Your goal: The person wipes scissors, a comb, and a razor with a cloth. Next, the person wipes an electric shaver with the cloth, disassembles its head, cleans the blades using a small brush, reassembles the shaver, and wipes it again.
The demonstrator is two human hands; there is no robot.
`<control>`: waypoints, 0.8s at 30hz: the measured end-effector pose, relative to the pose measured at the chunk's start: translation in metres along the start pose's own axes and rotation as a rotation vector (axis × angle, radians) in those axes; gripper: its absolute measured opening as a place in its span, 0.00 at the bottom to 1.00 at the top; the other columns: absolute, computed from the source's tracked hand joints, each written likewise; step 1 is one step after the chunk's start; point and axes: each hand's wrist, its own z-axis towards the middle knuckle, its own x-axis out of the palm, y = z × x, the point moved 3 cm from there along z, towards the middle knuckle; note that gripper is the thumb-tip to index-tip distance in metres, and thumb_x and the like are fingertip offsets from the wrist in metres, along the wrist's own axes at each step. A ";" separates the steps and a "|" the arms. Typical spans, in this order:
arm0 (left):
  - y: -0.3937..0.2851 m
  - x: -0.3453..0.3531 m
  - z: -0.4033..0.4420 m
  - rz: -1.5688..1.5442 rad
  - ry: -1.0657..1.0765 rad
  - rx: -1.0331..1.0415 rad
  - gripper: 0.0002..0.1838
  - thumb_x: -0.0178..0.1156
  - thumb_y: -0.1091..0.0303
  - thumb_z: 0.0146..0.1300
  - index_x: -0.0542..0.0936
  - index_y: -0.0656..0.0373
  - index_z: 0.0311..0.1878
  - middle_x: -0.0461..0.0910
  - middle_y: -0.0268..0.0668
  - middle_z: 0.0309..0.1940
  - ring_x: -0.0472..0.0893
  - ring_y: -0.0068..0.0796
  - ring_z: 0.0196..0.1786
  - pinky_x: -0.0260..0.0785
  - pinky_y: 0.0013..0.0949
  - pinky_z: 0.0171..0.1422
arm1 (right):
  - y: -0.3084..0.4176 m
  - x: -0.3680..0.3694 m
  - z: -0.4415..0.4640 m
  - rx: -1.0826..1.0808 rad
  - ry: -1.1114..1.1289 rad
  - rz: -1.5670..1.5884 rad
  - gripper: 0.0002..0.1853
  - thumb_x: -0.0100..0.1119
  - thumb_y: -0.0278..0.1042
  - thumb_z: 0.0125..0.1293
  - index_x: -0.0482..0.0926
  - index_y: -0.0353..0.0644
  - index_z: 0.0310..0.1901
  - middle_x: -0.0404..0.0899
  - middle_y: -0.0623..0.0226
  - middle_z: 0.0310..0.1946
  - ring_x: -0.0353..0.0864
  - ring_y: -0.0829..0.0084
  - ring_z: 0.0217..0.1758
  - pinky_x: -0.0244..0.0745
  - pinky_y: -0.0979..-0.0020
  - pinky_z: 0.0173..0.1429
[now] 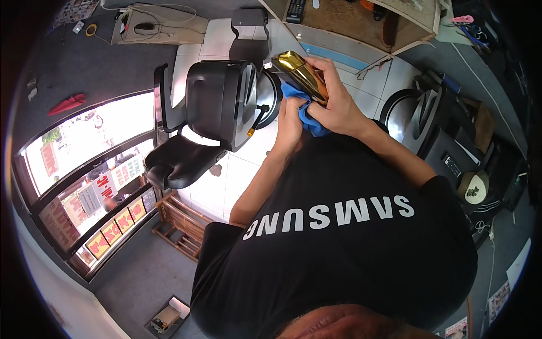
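To the right of the black barber chair point(212, 101), one gold clipper point(298, 69) sits in the right hand point(340, 110), whose fingers wrap its body, while the left hand point(289, 121), just below it, clenches one blue cloth point(312, 123) against its underside; around the chair spreads a white tiled floor point(243, 178), with one window point(90, 135) to its left, one wooden bench point(179, 223) below it and one cabinet point(339, 42) above and right, bearing one remote point(294, 10)
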 end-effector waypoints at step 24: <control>0.011 -0.012 0.000 -0.062 0.166 -0.096 0.29 0.54 0.53 0.69 0.74 0.60 0.68 0.81 0.40 0.61 0.80 0.37 0.64 0.68 0.46 0.73 | 0.013 -0.003 0.000 -0.115 -0.013 -0.042 0.38 0.59 0.19 0.58 0.64 0.39 0.74 0.68 0.54 0.57 0.76 0.60 0.61 0.73 0.64 0.68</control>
